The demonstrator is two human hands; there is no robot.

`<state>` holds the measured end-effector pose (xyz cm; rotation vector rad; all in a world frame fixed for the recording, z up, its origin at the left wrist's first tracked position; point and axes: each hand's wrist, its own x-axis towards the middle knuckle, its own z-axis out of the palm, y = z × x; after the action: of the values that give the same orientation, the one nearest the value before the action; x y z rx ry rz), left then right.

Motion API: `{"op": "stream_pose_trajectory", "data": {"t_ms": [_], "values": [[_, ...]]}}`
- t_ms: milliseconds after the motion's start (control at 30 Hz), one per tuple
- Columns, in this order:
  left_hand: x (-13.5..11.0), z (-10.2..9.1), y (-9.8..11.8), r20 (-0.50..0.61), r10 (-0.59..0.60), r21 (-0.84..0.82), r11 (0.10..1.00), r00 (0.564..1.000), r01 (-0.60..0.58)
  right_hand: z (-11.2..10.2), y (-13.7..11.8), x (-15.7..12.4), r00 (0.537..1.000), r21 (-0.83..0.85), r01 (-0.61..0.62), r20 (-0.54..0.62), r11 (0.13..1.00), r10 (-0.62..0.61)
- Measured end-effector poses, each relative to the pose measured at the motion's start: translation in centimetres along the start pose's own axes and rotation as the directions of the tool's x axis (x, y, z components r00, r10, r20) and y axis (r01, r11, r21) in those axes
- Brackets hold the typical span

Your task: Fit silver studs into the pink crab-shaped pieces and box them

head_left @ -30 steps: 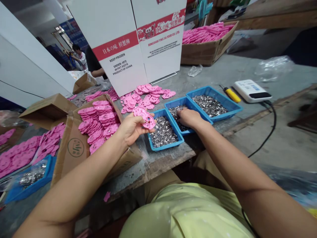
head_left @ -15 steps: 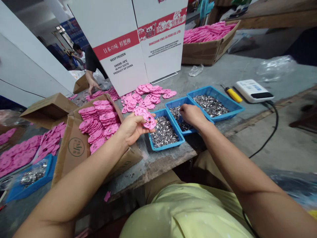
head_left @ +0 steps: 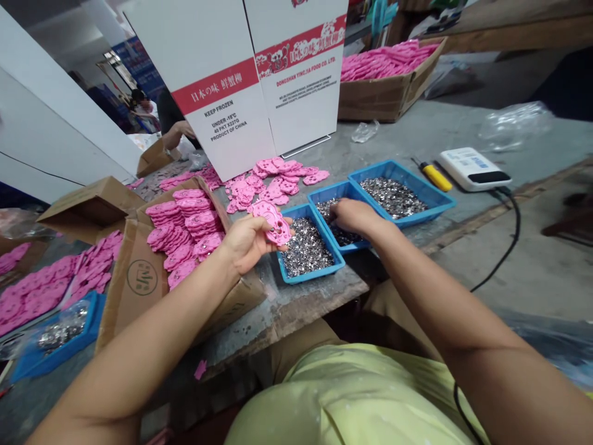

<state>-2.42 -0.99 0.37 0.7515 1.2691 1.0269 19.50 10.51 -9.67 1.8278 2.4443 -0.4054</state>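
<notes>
My left hand [head_left: 245,243] grips a flat pink plastic piece [head_left: 273,221] with holes, held over the near blue tray [head_left: 308,272] of small shiny metal parts. My right hand [head_left: 354,216] is curled with fingers down in the middle blue tray [head_left: 319,194], among the small metal parts; what the fingertips pinch is hidden. A third blue tray [head_left: 430,194] of the same metal parts lies to the right. An open cardboard box [head_left: 139,272] stacked with pink pieces sits left of my left hand.
Loose pink pieces [head_left: 278,176] lie behind the trays, before a tall white carton [head_left: 259,74]. A yellow-handled tool [head_left: 433,175] and a white device [head_left: 472,169] with a black cable lie to the right. Another person [head_left: 171,120] works at far left. A box of pink pieces [head_left: 393,68] stands at the back.
My right hand has shifted slightly within the middle tray. The left hand and its pink piece stay put. The other person's arm at far left has drawn back.
</notes>
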Motion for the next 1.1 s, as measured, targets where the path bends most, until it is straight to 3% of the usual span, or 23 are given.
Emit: {"op": "stream_pose_trajectory", "data": {"t_ms": [467,733,1100], "values": [[-0.2,-0.3,-0.5,0.044,-0.015,-0.019,1.0,0.999,0.016,2.2,-0.1,0.8,0.992,-0.056,0.117,0.048,0.992,-0.114],[-0.2,-0.3,-0.7,0.061,-0.017,-0.026,0.999,0.998,0.019,1.3,0.0,0.2,0.999,0.031,0.019,-0.044,0.999,-0.017],[-0.1,-0.7,-0.8,0.072,-0.003,-0.037,0.999,0.997,0.006,1.7,0.5,0.5,0.986,0.143,0.027,-0.166,0.989,-0.002]]}}
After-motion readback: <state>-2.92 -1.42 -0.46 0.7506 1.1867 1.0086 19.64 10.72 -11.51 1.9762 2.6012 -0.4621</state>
